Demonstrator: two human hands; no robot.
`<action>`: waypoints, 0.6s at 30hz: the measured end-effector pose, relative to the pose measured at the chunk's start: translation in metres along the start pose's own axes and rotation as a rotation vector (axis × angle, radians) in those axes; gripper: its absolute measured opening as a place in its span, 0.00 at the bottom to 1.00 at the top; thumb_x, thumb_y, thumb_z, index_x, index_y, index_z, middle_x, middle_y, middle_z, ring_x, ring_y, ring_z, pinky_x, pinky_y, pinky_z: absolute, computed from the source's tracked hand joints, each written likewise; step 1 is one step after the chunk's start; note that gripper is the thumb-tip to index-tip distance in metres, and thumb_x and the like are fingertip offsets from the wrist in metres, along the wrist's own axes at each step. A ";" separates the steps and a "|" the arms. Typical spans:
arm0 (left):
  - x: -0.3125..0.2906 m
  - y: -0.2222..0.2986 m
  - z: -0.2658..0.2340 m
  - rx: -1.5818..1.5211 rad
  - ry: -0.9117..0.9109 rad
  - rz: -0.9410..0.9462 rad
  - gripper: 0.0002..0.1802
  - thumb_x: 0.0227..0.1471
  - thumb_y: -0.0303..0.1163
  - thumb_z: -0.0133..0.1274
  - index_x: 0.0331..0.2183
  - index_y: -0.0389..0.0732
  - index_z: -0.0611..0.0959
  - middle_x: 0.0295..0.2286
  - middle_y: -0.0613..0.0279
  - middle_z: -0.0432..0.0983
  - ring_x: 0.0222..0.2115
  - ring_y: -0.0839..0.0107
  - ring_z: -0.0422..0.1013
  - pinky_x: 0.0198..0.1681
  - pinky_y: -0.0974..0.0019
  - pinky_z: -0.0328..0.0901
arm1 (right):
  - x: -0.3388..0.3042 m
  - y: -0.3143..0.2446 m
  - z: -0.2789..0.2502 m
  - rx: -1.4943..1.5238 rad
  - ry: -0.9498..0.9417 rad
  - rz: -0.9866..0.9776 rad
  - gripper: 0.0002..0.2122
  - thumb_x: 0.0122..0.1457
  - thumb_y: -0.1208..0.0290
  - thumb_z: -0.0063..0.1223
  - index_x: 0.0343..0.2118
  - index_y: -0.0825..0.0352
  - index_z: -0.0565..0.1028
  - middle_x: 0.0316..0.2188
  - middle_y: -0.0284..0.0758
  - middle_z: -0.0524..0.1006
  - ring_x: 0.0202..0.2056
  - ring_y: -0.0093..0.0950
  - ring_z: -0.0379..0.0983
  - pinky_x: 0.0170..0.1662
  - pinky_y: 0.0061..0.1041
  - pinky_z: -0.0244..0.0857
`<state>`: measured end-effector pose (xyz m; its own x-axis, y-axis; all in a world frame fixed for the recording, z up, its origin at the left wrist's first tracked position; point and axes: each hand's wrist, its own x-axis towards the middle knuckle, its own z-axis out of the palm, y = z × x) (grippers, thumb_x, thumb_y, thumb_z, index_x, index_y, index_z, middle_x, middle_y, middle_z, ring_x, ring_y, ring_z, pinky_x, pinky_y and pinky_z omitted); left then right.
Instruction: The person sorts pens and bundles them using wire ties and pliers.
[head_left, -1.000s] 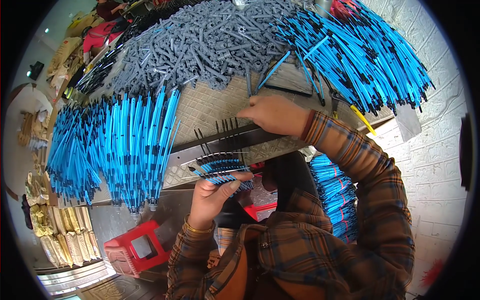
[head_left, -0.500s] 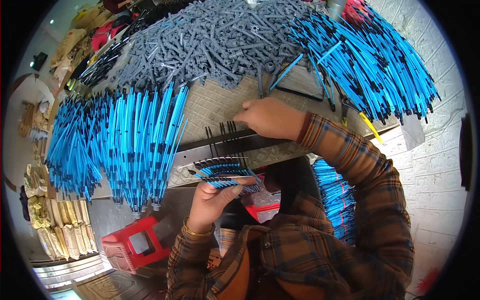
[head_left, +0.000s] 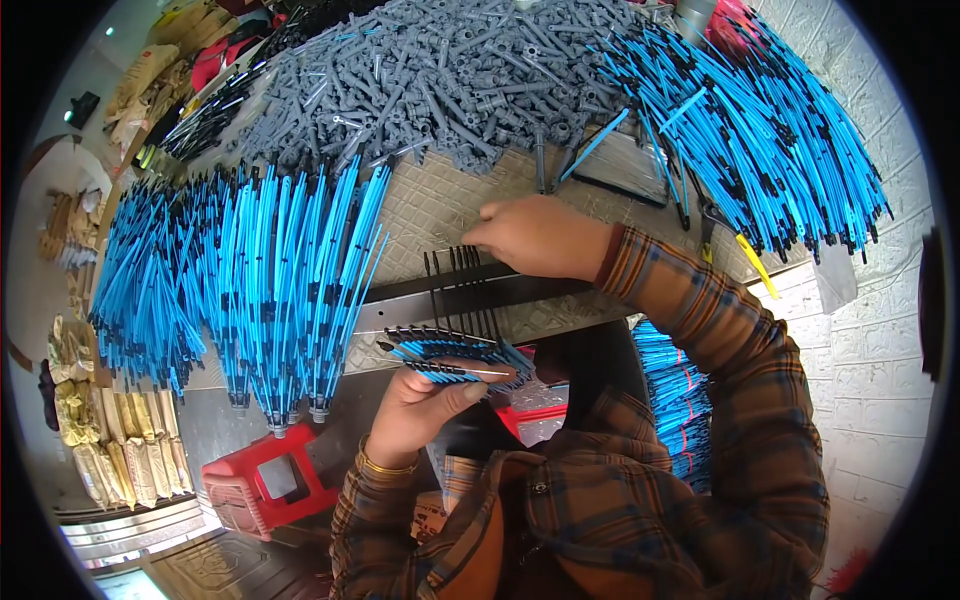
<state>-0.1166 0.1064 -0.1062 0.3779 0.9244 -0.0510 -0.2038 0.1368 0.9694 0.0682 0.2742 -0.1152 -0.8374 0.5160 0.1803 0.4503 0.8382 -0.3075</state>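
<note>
My left hand (head_left: 425, 408) is closed around a row of blue plastic rods (head_left: 445, 352) with black ends, held above my lap at the table's near edge. A thin metal-looking pin lies along the row near my thumb. Several thin black rods (head_left: 462, 300) stick up from the row toward the table. At their upper ends is my right hand (head_left: 540, 234), its thumb and fingers bent together in a pinch. Those fingertips touch the black tips at the right of the group; the palm side is hidden.
Grey plastic tubes (head_left: 430, 85) are heaped across the back of the table (head_left: 430, 195). Blue rods are bundled at the left (head_left: 270, 260) and piled at the right (head_left: 750, 140), beside yellow-handled pliers (head_left: 755, 262). A red stool (head_left: 270, 485) stands on the floor.
More thin black rods now stand out between my hands, and they reach higher. Both hands keep their grip and nearly their places. The view has shifted slightly.
</note>
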 end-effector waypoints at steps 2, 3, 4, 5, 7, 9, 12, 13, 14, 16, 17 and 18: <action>-0.001 0.002 -0.004 -0.002 -0.005 -0.014 0.09 0.48 0.21 0.49 0.35 0.33 0.78 0.36 0.44 0.74 0.41 0.58 0.71 0.48 0.58 0.62 | 0.004 0.000 0.001 -0.011 0.016 -0.028 0.11 0.50 0.72 0.43 0.37 0.62 0.73 0.28 0.40 0.71 0.31 0.40 0.70 0.33 0.36 0.64; -0.001 0.003 -0.006 0.004 -0.009 -0.026 0.09 0.48 0.21 0.49 0.35 0.33 0.78 0.36 0.44 0.74 0.41 0.57 0.71 0.47 0.57 0.62 | 0.006 -0.001 0.001 -0.010 0.015 -0.030 0.11 0.50 0.72 0.43 0.37 0.62 0.73 0.28 0.40 0.71 0.31 0.40 0.70 0.33 0.36 0.64; -0.001 0.005 -0.009 0.012 -0.013 -0.037 0.09 0.48 0.22 0.49 0.35 0.33 0.78 0.36 0.44 0.74 0.41 0.56 0.71 0.47 0.57 0.62 | 0.009 -0.001 0.001 0.001 0.011 -0.037 0.12 0.49 0.72 0.44 0.37 0.63 0.73 0.28 0.39 0.71 0.31 0.40 0.70 0.33 0.36 0.64; -0.001 0.006 -0.012 0.018 -0.017 -0.048 0.09 0.48 0.22 0.49 0.35 0.32 0.78 0.35 0.44 0.74 0.41 0.55 0.71 0.47 0.56 0.62 | 0.012 -0.001 0.001 0.012 0.007 -0.044 0.12 0.49 0.73 0.44 0.38 0.63 0.73 0.28 0.39 0.71 0.32 0.40 0.70 0.33 0.36 0.64; 0.000 0.009 -0.020 -0.024 -0.033 -0.048 0.10 0.48 0.22 0.49 0.36 0.33 0.78 0.36 0.47 0.75 0.41 0.59 0.70 0.47 0.59 0.62 | 0.018 -0.001 0.002 0.023 0.003 -0.052 0.12 0.49 0.73 0.44 0.38 0.63 0.73 0.28 0.39 0.71 0.32 0.40 0.70 0.34 0.36 0.64; 0.002 0.010 -0.026 -0.109 -0.071 -0.048 0.10 0.49 0.21 0.48 0.37 0.34 0.78 0.37 0.53 0.75 0.41 0.67 0.70 0.47 0.64 0.61 | 0.023 -0.002 0.003 0.023 0.007 -0.070 0.12 0.49 0.74 0.44 0.38 0.64 0.73 0.28 0.40 0.71 0.33 0.40 0.70 0.35 0.36 0.64; 0.001 0.009 -0.028 -0.148 -0.069 -0.044 0.10 0.50 0.21 0.48 0.37 0.34 0.78 0.37 0.52 0.75 0.41 0.66 0.70 0.48 0.64 0.61 | 0.028 -0.005 0.009 0.110 0.005 -0.064 0.13 0.50 0.75 0.43 0.39 0.65 0.73 0.29 0.42 0.71 0.34 0.41 0.70 0.38 0.35 0.64; 0.001 0.009 -0.028 -0.167 -0.069 -0.042 0.10 0.50 0.22 0.48 0.37 0.34 0.78 0.37 0.52 0.75 0.41 0.65 0.70 0.48 0.64 0.61 | 0.030 -0.007 0.012 0.196 0.003 -0.048 0.13 0.50 0.75 0.43 0.39 0.66 0.73 0.31 0.43 0.72 0.36 0.42 0.69 0.39 0.35 0.63; 0.000 0.010 -0.028 -0.166 -0.067 -0.041 0.10 0.50 0.22 0.48 0.37 0.34 0.78 0.37 0.52 0.75 0.41 0.65 0.70 0.48 0.64 0.61 | 0.031 -0.008 0.015 0.282 0.000 -0.033 0.13 0.50 0.76 0.43 0.40 0.66 0.73 0.32 0.44 0.72 0.37 0.42 0.69 0.41 0.35 0.63; -0.003 0.010 -0.027 -0.184 -0.067 -0.048 0.10 0.50 0.22 0.48 0.37 0.34 0.78 0.37 0.52 0.75 0.41 0.65 0.70 0.48 0.63 0.61 | 0.036 -0.010 0.020 0.360 -0.017 -0.017 0.13 0.51 0.76 0.43 0.40 0.67 0.72 0.33 0.44 0.72 0.38 0.42 0.69 0.42 0.34 0.63; -0.004 0.011 -0.027 -0.192 -0.068 -0.052 0.10 0.50 0.22 0.48 0.37 0.34 0.78 0.36 0.52 0.75 0.41 0.65 0.70 0.48 0.63 0.61 | 0.038 -0.010 0.022 0.438 -0.033 0.001 0.13 0.51 0.75 0.43 0.41 0.67 0.72 0.35 0.44 0.73 0.39 0.41 0.69 0.43 0.34 0.62; -0.005 0.011 -0.026 -0.191 -0.066 -0.050 0.10 0.50 0.22 0.48 0.37 0.34 0.78 0.36 0.52 0.75 0.41 0.65 0.70 0.48 0.63 0.61 | 0.039 -0.010 0.024 0.515 -0.049 0.019 0.13 0.52 0.75 0.42 0.41 0.68 0.72 0.37 0.45 0.73 0.41 0.41 0.69 0.44 0.34 0.62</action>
<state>-0.1446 0.1128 -0.1017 0.4487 0.8904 -0.0762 -0.3482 0.2528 0.9027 0.0230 0.2816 -0.1276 -0.8498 0.5108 0.1300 0.2648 0.6269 -0.7327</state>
